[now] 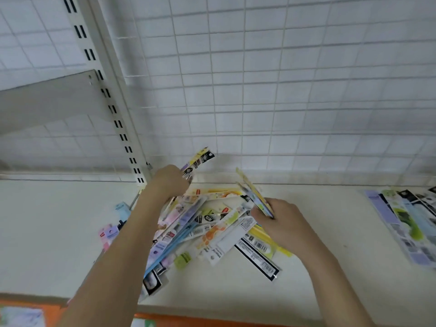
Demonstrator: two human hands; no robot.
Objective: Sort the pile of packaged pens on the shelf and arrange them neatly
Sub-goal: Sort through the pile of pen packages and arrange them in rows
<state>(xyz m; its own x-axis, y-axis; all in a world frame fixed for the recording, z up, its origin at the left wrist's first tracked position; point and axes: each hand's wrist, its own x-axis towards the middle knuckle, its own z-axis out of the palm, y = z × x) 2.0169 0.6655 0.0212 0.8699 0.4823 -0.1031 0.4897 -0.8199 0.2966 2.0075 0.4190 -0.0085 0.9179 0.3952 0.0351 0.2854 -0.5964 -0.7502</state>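
Two hands were busy over the pile of packaged pens [212, 230], which lay jumbled on the white shelf [59, 232], packets crossing every which way. The left hand [168, 182] was curled round a few packets [198, 159], lifted clear above the heap with their yellow-and-black tops pointing at the wire grid [283, 79] behind. The right hand [278, 218] pinched another small bunch [253, 197], tilted up on edge just over the pile's right side; how many it held was probably more than one, though the blur hid it. Far right, well apart, sat a flat row of packets [405, 223] laid side by side. Some pink ones [107, 234] lay left of the left forearm.
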